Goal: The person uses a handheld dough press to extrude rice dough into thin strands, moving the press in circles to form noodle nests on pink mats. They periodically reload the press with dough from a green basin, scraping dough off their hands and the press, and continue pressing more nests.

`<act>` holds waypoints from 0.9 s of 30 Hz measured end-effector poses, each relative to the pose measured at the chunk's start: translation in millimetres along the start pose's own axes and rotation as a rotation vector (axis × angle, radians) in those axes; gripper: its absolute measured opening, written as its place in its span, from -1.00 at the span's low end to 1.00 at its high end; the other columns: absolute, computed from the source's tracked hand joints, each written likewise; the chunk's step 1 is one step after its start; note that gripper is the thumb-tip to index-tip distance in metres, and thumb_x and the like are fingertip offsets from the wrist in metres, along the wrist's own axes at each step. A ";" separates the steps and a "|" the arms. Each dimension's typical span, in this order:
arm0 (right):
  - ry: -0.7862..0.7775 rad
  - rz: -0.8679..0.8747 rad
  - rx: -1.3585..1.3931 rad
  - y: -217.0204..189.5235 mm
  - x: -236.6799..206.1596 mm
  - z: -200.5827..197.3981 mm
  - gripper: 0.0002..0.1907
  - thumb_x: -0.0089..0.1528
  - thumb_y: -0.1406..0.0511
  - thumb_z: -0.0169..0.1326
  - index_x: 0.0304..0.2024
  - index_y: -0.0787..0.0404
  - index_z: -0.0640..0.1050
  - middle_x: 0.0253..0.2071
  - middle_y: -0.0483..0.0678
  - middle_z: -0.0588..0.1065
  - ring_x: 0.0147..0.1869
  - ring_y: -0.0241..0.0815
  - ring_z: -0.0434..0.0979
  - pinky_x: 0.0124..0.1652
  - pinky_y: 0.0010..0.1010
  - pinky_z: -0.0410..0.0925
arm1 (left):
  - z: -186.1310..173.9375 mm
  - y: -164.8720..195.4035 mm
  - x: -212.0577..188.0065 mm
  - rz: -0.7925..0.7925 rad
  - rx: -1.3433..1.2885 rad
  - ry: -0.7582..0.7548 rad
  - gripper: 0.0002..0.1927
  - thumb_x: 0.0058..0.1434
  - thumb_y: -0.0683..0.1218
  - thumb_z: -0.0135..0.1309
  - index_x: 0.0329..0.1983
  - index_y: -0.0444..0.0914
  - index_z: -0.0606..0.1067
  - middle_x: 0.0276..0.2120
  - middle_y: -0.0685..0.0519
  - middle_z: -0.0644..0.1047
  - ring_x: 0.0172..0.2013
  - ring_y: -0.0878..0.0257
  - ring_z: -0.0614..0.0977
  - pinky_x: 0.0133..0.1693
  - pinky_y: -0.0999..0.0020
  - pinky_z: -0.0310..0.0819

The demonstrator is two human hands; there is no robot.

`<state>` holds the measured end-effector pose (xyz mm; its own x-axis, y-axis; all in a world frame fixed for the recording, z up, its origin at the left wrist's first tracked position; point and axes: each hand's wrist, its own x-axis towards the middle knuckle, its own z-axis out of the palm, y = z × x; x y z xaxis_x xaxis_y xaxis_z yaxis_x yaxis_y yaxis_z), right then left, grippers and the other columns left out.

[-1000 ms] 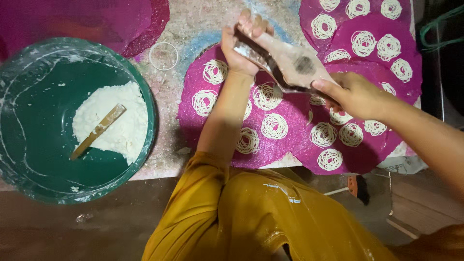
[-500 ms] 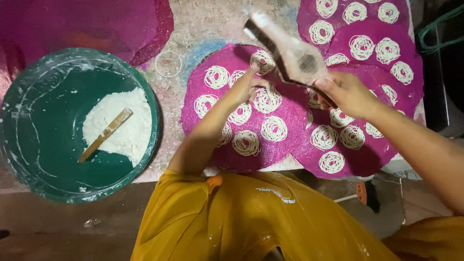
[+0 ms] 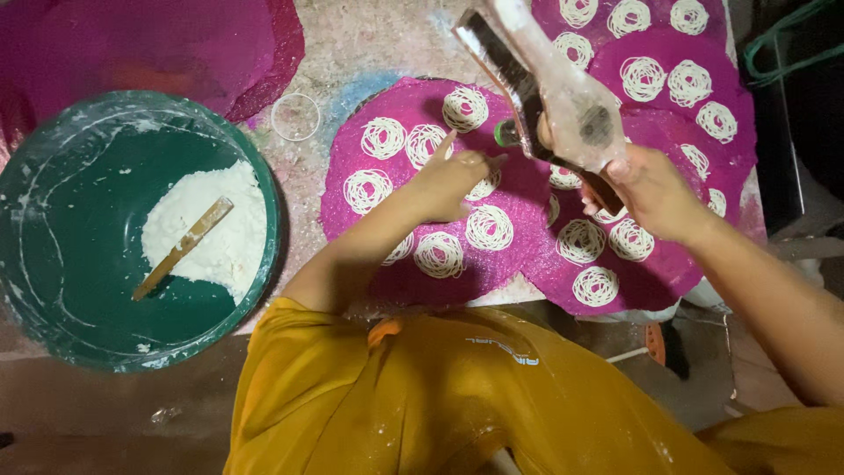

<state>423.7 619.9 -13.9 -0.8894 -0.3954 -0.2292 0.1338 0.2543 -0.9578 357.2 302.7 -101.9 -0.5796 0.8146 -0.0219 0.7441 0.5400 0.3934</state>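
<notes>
Two hands mid-pressing: your right hand [image 3: 655, 193] gripped the dough-caked wooden press [image 3: 549, 97] above the round magenta mat [image 3: 519, 264]; your open left hand [image 3: 453, 180] rested on it, holding nothing.

Green basin [image 3: 53, 290] at left, w/ white dough mound [image 3: 211, 224] inside; wooden stick [image 3: 180, 249] lies tilted on mound. Small clear ring [image 3: 295, 116] on tabletop [image 3: 369, 40], just right of basin. Magenta cloth [image 3: 149, 44] top left.
</notes>
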 end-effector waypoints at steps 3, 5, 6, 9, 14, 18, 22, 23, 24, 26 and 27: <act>0.018 -0.066 0.083 1.9 -13.3 0.1 -0.25 0.36 -0.22 -0.13 0.04 0.36 0.47 -0.22 0.00 0.49 -0.17 -0.21 0.51 -0.16 -0.34 0.41 | 3.1 1.5 -7.4 0.011 -0.056 0.099 -0.36 -0.01 -0.21 0.24 0.22 -0.20 0.44 0.00 -0.11 0.53 0.17 -0.02 0.50 0.35 -0.09 0.08; 0.026 -0.082 0.129 4.5 -18.7 -2.1 -0.24 0.37 -0.21 -0.13 0.12 0.35 0.46 -0.18 0.00 0.49 -0.14 -0.22 0.50 -0.15 -0.35 0.40 | 2.9 1.2 -14.4 0.040 -0.091 0.180 -0.59 0.06 -0.25 0.20 0.02 -0.21 0.57 0.03 -0.11 0.52 0.16 -0.04 0.53 0.25 0.02 0.38; 0.023 -0.076 0.165 5.6 -20.4 -4.4 -0.24 0.37 -0.21 -0.13 0.19 0.33 0.44 -0.16 -0.01 0.49 -0.13 -0.22 0.50 -0.14 -0.35 0.40 | 2.1 0.4 -18.3 -0.025 -0.207 0.186 -0.67 0.11 -0.26 0.18 -0.03 -0.21 0.58 -0.02 -0.08 0.53 0.08 0.01 0.56 0.18 0.06 0.45; 0.089 -0.133 -0.018 8.5 -18.9 -12.0 -0.19 0.40 -0.22 -0.22 0.27 0.33 0.44 -0.11 -0.04 0.49 -0.15 -0.28 0.43 -0.17 -0.40 0.31 | -2.3 -4.9 -32.1 -0.193 -0.601 0.267 -0.80 0.21 -0.28 0.11 -0.12 -0.23 0.60 -0.13 -0.01 0.52 -0.06 0.16 0.61 0.04 0.19 0.59; 0.079 -0.182 -0.067 8.4 -5.1 -12.7 -0.19 0.46 -0.27 -0.29 0.09 0.35 0.47 -0.23 -0.02 0.52 -0.25 -0.25 0.51 -0.19 -0.35 0.37 | -4.1 -17.4 -44.2 -0.274 -1.089 0.304 -0.76 0.23 -0.30 0.11 -0.06 -0.25 0.60 -0.10 -0.01 0.52 -0.07 0.19 0.61 -0.04 0.27 0.60; 0.011 -0.229 0.201 4.0 6.3 3.9 -0.15 0.39 -0.34 -0.20 0.08 0.32 0.40 -0.21 -0.02 0.51 -0.18 -0.20 0.54 -0.13 -0.32 0.45 | 6.0 -19.5 -45.7 -0.027 -0.656 0.337 -0.54 0.10 -0.31 0.01 0.10 -0.22 0.55 0.04 0.00 0.54 0.07 0.10 0.59 0.13 0.18 0.54; 0.055 -0.227 0.199 -4.3 3.1 19.6 -0.08 0.34 -0.39 -0.16 0.15 0.33 0.41 -0.21 0.00 0.50 -0.17 -0.19 0.53 -0.12 -0.32 0.43 | 10.5 -13.9 -47.3 0.067 -0.120 0.269 -0.49 -0.11 -0.14 0.29 0.00 -0.21 0.59 0.06 -0.07 0.51 0.12 -0.06 0.48 0.11 -0.02 0.34; 0.052 -0.226 0.211 -5.8 0.5 22.9 -0.08 0.34 -0.39 -0.16 0.13 0.32 0.42 -0.21 0.00 0.50 -0.17 -0.19 0.54 -0.12 -0.30 0.44 | 8.8 -12.2 -47.1 0.018 0.012 0.222 -0.49 -0.17 -0.07 0.36 -0.07 -0.18 0.61 0.02 -0.06 0.52 0.09 -0.07 0.47 0.06 -0.06 0.31; 0.053 -0.227 0.219 -6.8 -2.8 26.0 -0.09 0.34 -0.39 -0.17 0.12 0.32 0.42 -0.22 -0.01 0.51 -0.17 -0.18 0.56 -0.11 -0.28 0.46 | 5.7 -11.0 -47.1 -0.010 -0.002 0.198 -0.57 -0.13 -0.07 0.36 -0.12 -0.17 0.62 0.02 -0.04 0.53 0.10 -0.04 0.48 0.06 -0.04 0.33; 0.073 -0.239 0.227 -7.2 -11.2 30.2 -0.10 0.34 -0.39 -0.17 0.12 0.30 0.42 -0.21 -0.02 0.50 -0.16 -0.19 0.55 -0.10 -0.26 0.47 | -3.8 -9.6 -45.2 -0.062 -0.023 0.150 -0.73 -0.03 -0.07 0.35 -0.24 -0.15 0.63 0.01 -0.01 0.55 0.10 0.02 0.50 0.08 0.00 0.36; 0.090 -0.246 0.227 -6.1 -15.6 31.6 -0.11 0.35 -0.39 -0.16 0.14 0.28 0.41 -0.20 -0.03 0.48 -0.15 -0.20 0.54 -0.09 -0.27 0.47 | -10.1 -10.3 -43.0 -0.064 -0.119 0.177 -0.76 0.02 -0.07 0.34 -0.23 -0.15 0.63 -0.04 0.01 0.57 0.05 0.06 0.53 0.06 0.03 0.41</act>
<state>450.6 596.7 -9.9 -0.9408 -0.3384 0.0194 -0.0041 -0.0460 -0.9989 371.1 260.0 -95.7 -0.6816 0.7238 0.1077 0.6656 0.5522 0.5020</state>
